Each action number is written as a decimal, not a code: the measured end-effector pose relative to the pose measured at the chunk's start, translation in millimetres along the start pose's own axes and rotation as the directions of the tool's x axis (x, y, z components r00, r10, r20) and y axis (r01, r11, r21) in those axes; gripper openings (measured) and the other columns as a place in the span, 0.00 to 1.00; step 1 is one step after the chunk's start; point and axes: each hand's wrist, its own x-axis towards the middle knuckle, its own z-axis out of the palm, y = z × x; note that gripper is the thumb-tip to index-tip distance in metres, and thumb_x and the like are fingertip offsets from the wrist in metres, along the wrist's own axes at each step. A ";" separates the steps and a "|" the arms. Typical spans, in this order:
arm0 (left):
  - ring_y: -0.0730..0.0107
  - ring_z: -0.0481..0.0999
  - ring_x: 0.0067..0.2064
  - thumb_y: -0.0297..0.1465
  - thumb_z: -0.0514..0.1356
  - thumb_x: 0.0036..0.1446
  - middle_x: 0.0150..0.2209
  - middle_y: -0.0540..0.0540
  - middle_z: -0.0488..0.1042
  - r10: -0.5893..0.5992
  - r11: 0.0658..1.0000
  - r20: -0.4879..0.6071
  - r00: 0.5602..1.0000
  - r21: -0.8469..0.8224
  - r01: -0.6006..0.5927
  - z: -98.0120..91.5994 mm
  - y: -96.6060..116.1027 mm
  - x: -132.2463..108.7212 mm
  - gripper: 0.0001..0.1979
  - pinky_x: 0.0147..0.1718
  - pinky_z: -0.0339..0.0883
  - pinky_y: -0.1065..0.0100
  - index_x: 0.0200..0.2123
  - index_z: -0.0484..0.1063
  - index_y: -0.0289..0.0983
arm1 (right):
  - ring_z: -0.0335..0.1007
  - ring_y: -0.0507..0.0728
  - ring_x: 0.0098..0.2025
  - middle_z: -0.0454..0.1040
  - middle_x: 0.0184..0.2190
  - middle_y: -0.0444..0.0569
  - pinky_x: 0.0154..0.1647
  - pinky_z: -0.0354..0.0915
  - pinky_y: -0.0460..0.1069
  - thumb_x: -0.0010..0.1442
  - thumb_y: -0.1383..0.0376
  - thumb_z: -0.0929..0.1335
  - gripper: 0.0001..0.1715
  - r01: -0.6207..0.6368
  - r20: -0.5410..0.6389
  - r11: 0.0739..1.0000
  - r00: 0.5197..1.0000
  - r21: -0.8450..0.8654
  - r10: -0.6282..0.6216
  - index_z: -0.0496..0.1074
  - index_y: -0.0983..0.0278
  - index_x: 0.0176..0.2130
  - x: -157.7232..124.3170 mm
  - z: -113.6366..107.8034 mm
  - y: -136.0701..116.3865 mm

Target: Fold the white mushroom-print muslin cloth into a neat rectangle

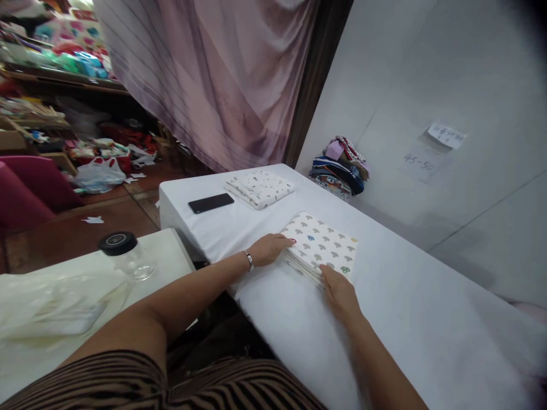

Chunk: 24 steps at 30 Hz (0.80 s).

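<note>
A folded white cloth [320, 242] with a mushroom print, mostly grey with a few coloured ones, lies in a layered stack on the white-covered table [397, 296]. At its left corner, my left hand [271, 249] is closed on the edge, fingertips on top. My right hand [341, 290] grips the near edge, with some of its fingers hidden. Farther back on the same table rests a second folded cloth [260, 188], white with a small dark print. A black phone [211, 203] lies flat beside that one, to its left.
On a pale table [164, 250] at my left stand a clear jar with a black lid [122, 247] and a plastic bag [55, 310]. A pile of folded clothes [339, 168] sits against the wall beyond the table. A pink curtain [222, 74] hangs behind.
</note>
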 end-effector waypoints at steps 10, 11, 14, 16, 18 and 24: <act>0.71 0.70 0.47 0.25 0.47 0.59 0.48 0.47 0.70 -0.002 0.998 -0.017 1.000 -0.064 0.001 -6.1 5.3 0.3 0.18 0.45 0.61 0.71 0.50 0.65 0.42 | 0.62 0.57 0.54 0.68 0.52 0.50 0.53 0.61 0.54 0.62 0.66 0.54 0.24 0.015 0.047 0.999 0.999 -0.040 -0.013 0.64 0.65 0.54 -0.4 -2.7 -2.3; 0.71 0.70 0.47 0.25 0.47 0.59 0.48 0.47 0.71 -0.004 0.997 -0.019 1.000 -0.072 0.003 -6.6 5.5 0.3 0.18 0.45 0.61 0.71 0.50 0.66 0.42 | 0.62 0.57 0.54 0.68 0.52 0.49 0.54 0.61 0.54 0.63 0.65 0.54 0.23 0.016 0.042 0.999 0.999 -0.035 -0.014 0.65 0.64 0.54 0.0 -3.1 -3.3; 0.70 0.70 0.47 0.24 0.47 0.58 0.48 0.47 0.71 -0.004 0.997 -0.019 1.000 -0.083 0.003 -6.8 4.9 0.6 0.18 0.45 0.62 0.70 0.49 0.66 0.41 | 0.63 0.56 0.54 0.70 0.50 0.47 0.53 0.62 0.53 0.63 0.62 0.55 0.22 -0.009 0.024 1.000 1.000 -0.006 0.009 0.66 0.62 0.53 1.5 -4.5 -6.9; 0.70 0.70 0.47 0.24 0.47 0.58 0.48 0.47 0.71 -0.005 0.996 -0.018 1.000 -0.084 0.004 -6.0 3.5 0.7 0.19 0.45 0.62 0.69 0.49 0.66 0.41 | 0.64 0.56 0.53 0.70 0.50 0.47 0.53 0.62 0.52 0.63 0.62 0.56 0.21 -0.041 0.014 0.999 0.999 0.014 0.041 0.67 0.61 0.51 2.3 -5.0 -8.5; 0.70 0.70 0.47 0.24 0.47 0.58 0.47 0.47 0.71 -0.008 0.996 -0.018 1.000 -0.085 0.006 -4.7 2.1 0.7 0.19 0.45 0.62 0.69 0.50 0.66 0.41 | 0.64 0.56 0.53 0.71 0.49 0.46 0.53 0.62 0.52 0.63 0.62 0.56 0.21 -0.074 0.007 0.997 0.997 0.032 0.074 0.68 0.61 0.50 2.6 -4.7 -9.0; 0.70 0.71 0.46 0.27 0.47 0.60 0.47 0.46 0.72 -0.020 0.991 -0.044 0.999 -0.130 0.014 1.0 -1.7 -0.2 0.17 0.45 0.63 0.69 0.50 0.67 0.42 | 0.65 0.55 0.52 0.72 0.48 0.46 0.52 0.62 0.51 0.62 0.62 0.56 0.21 -0.124 -0.010 0.990 0.992 0.071 0.125 0.68 0.61 0.50 2.6 -4.1 -9.3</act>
